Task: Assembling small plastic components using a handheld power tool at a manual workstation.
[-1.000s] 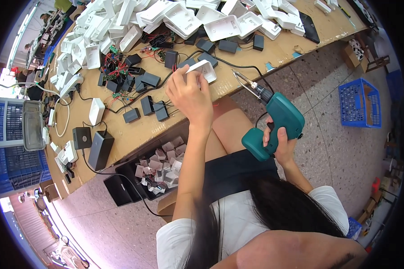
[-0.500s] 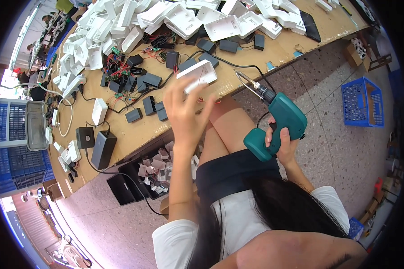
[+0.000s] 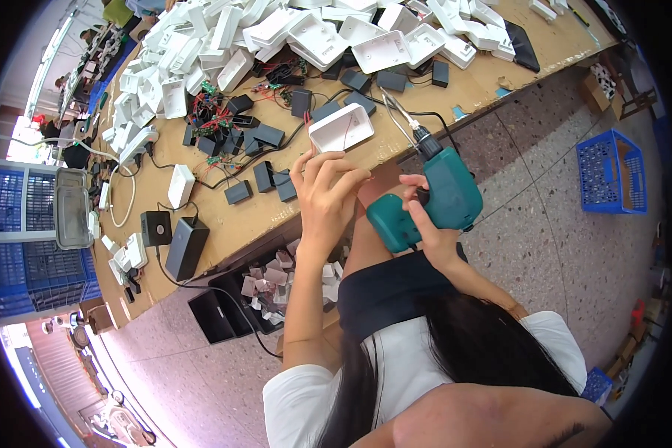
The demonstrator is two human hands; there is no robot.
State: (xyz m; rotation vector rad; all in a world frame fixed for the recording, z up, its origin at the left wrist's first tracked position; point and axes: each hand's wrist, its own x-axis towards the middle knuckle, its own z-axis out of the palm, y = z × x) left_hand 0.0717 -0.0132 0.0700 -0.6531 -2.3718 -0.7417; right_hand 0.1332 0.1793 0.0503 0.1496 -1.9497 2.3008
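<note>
My right hand (image 3: pixel 433 231) is closed round the grip of a teal pistol-shaped soldering gun (image 3: pixel 449 190). Its pointed metal tip and thin side tube reach up over the table edge, right of a white plastic housing (image 3: pixel 343 128). This open, shallow housing lies at the table's front edge, with thin red wires at its left end and inside it. Just below it, my left hand (image 3: pixel 325 194) is raised with fingers bent and fingertips drawn together. Whatever is between those fingertips is hidden or too small to name. Small black boxes (image 3: pixel 264 176) lie left of the hand.
White housings (image 3: pixel 194 45) are heaped across the back of the table (image 3: pixel 228 231). Circuit boards with red wires (image 3: pixel 215 112) lie among black boxes. Cables trail forward past a black power adapter (image 3: pixel 187 249). A blue crate (image 3: pixel 612 172) stands on the floor at right.
The soldering gun in my right hand has moved left, toward the white housing. My left hand has shifted slightly right and down, its fingers drawing together. The whole view has shifted a little.
</note>
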